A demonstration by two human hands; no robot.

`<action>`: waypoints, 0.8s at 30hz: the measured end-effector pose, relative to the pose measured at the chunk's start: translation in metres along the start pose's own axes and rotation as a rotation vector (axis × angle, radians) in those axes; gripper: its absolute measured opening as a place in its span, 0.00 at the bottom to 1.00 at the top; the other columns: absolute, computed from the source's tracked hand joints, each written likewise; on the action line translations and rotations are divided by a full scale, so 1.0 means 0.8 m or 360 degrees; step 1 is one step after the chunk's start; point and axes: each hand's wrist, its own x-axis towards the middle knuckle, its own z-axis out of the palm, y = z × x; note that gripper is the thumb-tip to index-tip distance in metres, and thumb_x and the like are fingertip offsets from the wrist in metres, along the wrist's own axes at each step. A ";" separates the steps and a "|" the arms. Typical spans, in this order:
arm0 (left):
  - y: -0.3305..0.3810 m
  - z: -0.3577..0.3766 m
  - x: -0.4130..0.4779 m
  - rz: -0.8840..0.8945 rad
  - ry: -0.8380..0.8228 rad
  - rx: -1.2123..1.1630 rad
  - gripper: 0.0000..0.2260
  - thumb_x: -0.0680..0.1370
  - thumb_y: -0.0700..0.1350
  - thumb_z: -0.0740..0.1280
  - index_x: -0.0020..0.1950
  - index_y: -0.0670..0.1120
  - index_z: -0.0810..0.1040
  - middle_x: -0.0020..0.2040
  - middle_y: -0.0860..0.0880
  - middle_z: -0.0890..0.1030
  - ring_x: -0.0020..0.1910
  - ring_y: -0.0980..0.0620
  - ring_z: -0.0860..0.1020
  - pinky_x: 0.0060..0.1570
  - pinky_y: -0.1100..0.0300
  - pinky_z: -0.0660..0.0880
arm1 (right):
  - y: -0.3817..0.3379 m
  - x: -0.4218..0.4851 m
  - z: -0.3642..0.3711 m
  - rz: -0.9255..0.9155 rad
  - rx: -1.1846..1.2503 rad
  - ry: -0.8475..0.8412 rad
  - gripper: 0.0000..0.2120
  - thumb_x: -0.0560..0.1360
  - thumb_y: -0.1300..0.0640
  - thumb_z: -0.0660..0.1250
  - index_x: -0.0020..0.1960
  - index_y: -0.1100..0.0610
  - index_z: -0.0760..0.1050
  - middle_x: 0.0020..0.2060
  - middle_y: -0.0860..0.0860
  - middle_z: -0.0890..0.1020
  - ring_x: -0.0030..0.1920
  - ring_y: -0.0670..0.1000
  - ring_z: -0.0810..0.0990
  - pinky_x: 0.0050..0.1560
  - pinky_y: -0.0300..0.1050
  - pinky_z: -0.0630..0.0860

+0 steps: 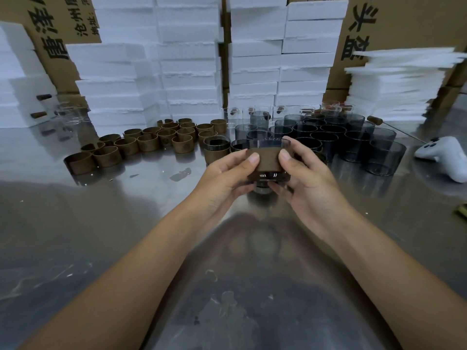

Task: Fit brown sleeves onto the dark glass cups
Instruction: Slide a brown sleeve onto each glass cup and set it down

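Holding a dark glass cup (267, 176) upright above the tabletop (126, 223), the left hand (227, 176) and right hand (305, 178) each have a closed grip round it. Both thumbs press the brown sleeve (267, 160) ringing its wall, with the glass base bare below.

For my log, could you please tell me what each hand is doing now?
The left hand holds the dark glass cup by its brown sleeve.
The right hand holds the same cup.

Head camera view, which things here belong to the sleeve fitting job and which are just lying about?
Job: dark cup and brown sleeve held in left hand and right hand; loose sleeves; bare dark cups.
Lying about: white controller; foam boxes; clear glasses.
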 end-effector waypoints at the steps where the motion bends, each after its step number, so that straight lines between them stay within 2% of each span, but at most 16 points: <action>1: 0.000 0.000 0.000 0.0012 0.0014 0.0024 0.18 0.69 0.49 0.71 0.57 0.45 0.79 0.49 0.49 0.83 0.48 0.55 0.81 0.49 0.62 0.77 | 0.001 0.000 0.001 -0.0035 -0.0017 -0.0006 0.21 0.67 0.56 0.70 0.59 0.49 0.75 0.49 0.50 0.82 0.47 0.48 0.82 0.46 0.41 0.79; 3: -0.002 0.001 0.000 0.0046 0.0062 0.0085 0.18 0.69 0.47 0.75 0.56 0.45 0.79 0.51 0.47 0.83 0.53 0.51 0.81 0.55 0.57 0.77 | 0.003 -0.001 0.001 -0.0079 -0.0048 -0.0020 0.22 0.64 0.56 0.71 0.57 0.49 0.75 0.48 0.51 0.81 0.47 0.48 0.83 0.47 0.41 0.80; 6: -0.002 -0.002 0.001 0.0071 0.0120 0.0196 0.18 0.65 0.47 0.76 0.53 0.47 0.80 0.54 0.45 0.83 0.58 0.45 0.79 0.61 0.51 0.75 | 0.003 0.000 0.001 -0.0073 -0.0043 -0.0068 0.24 0.64 0.58 0.71 0.60 0.50 0.75 0.47 0.50 0.83 0.47 0.47 0.83 0.46 0.39 0.80; 8: 0.001 -0.008 0.000 0.0076 0.0112 0.0307 0.21 0.62 0.51 0.77 0.53 0.48 0.81 0.53 0.46 0.84 0.57 0.46 0.80 0.60 0.53 0.75 | 0.003 0.001 0.000 -0.0019 -0.0038 -0.0093 0.24 0.69 0.59 0.70 0.63 0.48 0.73 0.49 0.49 0.84 0.50 0.48 0.84 0.47 0.39 0.80; 10: 0.007 -0.015 0.001 0.0073 0.0136 0.0400 0.27 0.60 0.54 0.77 0.57 0.47 0.80 0.53 0.46 0.84 0.57 0.47 0.80 0.62 0.53 0.74 | 0.004 0.003 -0.003 0.0033 -0.0035 -0.0064 0.22 0.74 0.59 0.68 0.66 0.47 0.70 0.54 0.50 0.83 0.56 0.49 0.82 0.54 0.43 0.78; 13: 0.014 -0.026 0.003 0.0071 0.0310 0.0428 0.34 0.58 0.57 0.77 0.60 0.44 0.78 0.54 0.46 0.83 0.57 0.48 0.79 0.66 0.49 0.71 | 0.000 0.004 -0.005 0.0073 -0.0014 -0.0012 0.24 0.70 0.57 0.68 0.65 0.46 0.69 0.55 0.48 0.83 0.57 0.47 0.81 0.58 0.46 0.74; 15: 0.014 -0.034 0.007 0.0074 0.0485 0.0416 0.26 0.61 0.55 0.78 0.56 0.47 0.80 0.52 0.51 0.84 0.56 0.52 0.79 0.64 0.52 0.72 | -0.004 0.005 -0.008 0.0082 -0.0011 0.0031 0.22 0.72 0.56 0.68 0.65 0.47 0.69 0.57 0.49 0.82 0.57 0.46 0.81 0.59 0.48 0.74; 17: 0.011 -0.040 0.010 0.0092 0.0637 0.0435 0.15 0.66 0.50 0.78 0.50 0.53 0.80 0.46 0.58 0.84 0.51 0.60 0.80 0.57 0.60 0.74 | -0.005 0.006 -0.011 0.0088 -0.0020 0.0071 0.17 0.75 0.57 0.66 0.63 0.47 0.71 0.59 0.50 0.81 0.56 0.46 0.82 0.59 0.49 0.74; 18: 0.009 -0.043 0.012 0.0094 0.0693 0.0466 0.15 0.67 0.49 0.78 0.51 0.54 0.80 0.46 0.58 0.84 0.50 0.61 0.80 0.53 0.63 0.73 | -0.004 0.006 -0.013 0.0090 -0.0025 0.0084 0.16 0.76 0.57 0.65 0.63 0.47 0.71 0.59 0.50 0.81 0.55 0.46 0.82 0.59 0.49 0.75; 21: 0.000 -0.048 0.016 0.0050 0.0795 0.0594 0.27 0.69 0.46 0.77 0.66 0.48 0.75 0.56 0.50 0.81 0.55 0.54 0.79 0.47 0.67 0.71 | -0.002 0.007 -0.015 0.0093 -0.0044 0.0098 0.15 0.76 0.56 0.66 0.61 0.47 0.73 0.58 0.49 0.82 0.54 0.46 0.83 0.55 0.48 0.76; 24: -0.009 -0.049 0.018 0.0021 0.0778 0.0694 0.28 0.70 0.44 0.76 0.68 0.48 0.71 0.58 0.50 0.80 0.55 0.54 0.78 0.43 0.69 0.71 | -0.001 0.008 -0.016 0.0094 -0.0056 0.0110 0.15 0.76 0.56 0.65 0.62 0.48 0.73 0.58 0.50 0.82 0.53 0.46 0.83 0.52 0.47 0.76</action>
